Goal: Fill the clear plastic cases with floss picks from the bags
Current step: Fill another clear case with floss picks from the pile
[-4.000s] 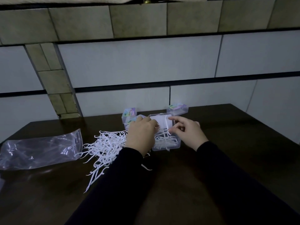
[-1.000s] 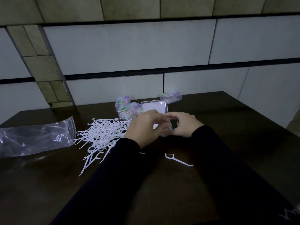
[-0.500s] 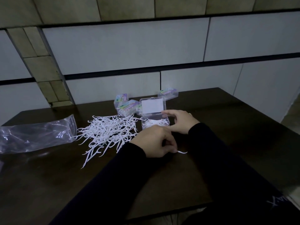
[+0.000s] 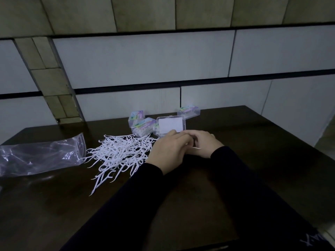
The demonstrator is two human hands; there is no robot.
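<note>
Two hands now together over open case (image 4: 171, 125), front half hidden beneath them. Half second ago left hand (image 4: 167, 151) was nearer on table (image 4: 253, 160), picking up stray pick; now back at case, white tip (image 4: 196, 147) showing between hands. Likely strayed pick going in. Right hand (image 4: 204, 143) curled at case edge; exact hold of either unclear. Loose pile (image 4: 119, 151) left of case, plenty unpacked. Empty bag (image 4: 39, 154) far left. Closed labelled cases (image 4: 139, 122) behind.
</note>
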